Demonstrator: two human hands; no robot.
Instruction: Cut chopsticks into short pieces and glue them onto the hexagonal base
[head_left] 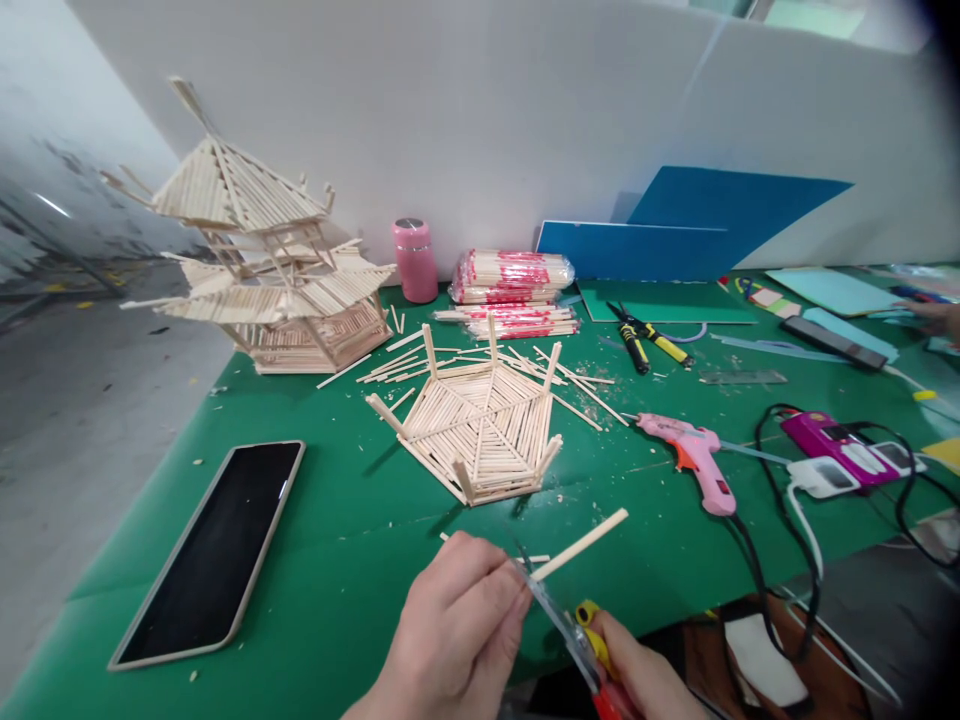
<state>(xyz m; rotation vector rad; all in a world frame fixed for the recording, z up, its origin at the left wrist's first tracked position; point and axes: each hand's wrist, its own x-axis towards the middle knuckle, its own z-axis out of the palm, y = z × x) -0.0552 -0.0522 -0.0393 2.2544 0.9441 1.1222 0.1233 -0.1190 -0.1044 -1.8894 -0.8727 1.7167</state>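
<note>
So the left hand (457, 620) has its fingers pinching a pale wooden stick (581, 545) over the green desk (330, 600), near the front edge. Right hand's (649, 675) fingers are wrapped around a cutting tool (559, 612) with red and yellow on the handle, metal right at the stick. Just beyond sits a 6-sided stick base (480, 420) with 6 posts, kinda between the phone (214, 550) and pink glue gun (694, 455).

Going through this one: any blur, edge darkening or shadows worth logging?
Head view: the top-right corner falls dark; another person's hand at far right is blurred; soft shadows lie beside the hexagonal pale wooden-stick frame; the pale wooden stick by the left hand has clear edges.
</note>
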